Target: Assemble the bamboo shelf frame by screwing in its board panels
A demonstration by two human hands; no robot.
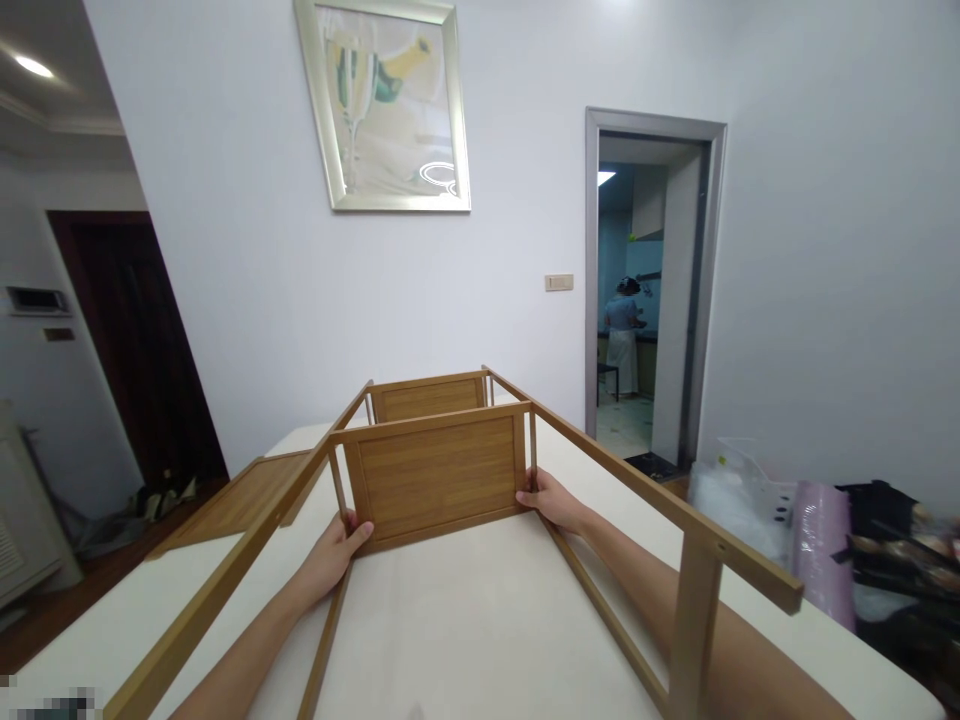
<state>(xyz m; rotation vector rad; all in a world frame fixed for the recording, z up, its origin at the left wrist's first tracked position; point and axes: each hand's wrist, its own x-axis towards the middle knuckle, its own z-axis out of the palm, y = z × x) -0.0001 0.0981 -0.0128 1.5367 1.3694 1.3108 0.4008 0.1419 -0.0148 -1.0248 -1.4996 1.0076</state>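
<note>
A wooden shelf frame (pixel 611 455) lies on its side across the white table, its long rails running away from me. Inside it a brown shelf panel (pixel 442 475) stands on edge between the rails. My left hand (pixel 334 555) is closed on the panel's lower left edge, thumb on the near face and the other fingers mostly hidden behind. At the opposite lower corner, my right hand (pixel 553 498) grips the panel's right edge beside a thin upright. Farther back, a second panel (pixel 431 397) sits between the same rails.
Another wooden panel (pixel 232 500) lies flat on the white table (pixel 480 620) at the left. Bags and a pink roll (pixel 823 550) are heaped at the right. A person (pixel 621 330) stands beyond the doorway (pixel 656 115). A framed picture (pixel 397 205) hangs on the wall.
</note>
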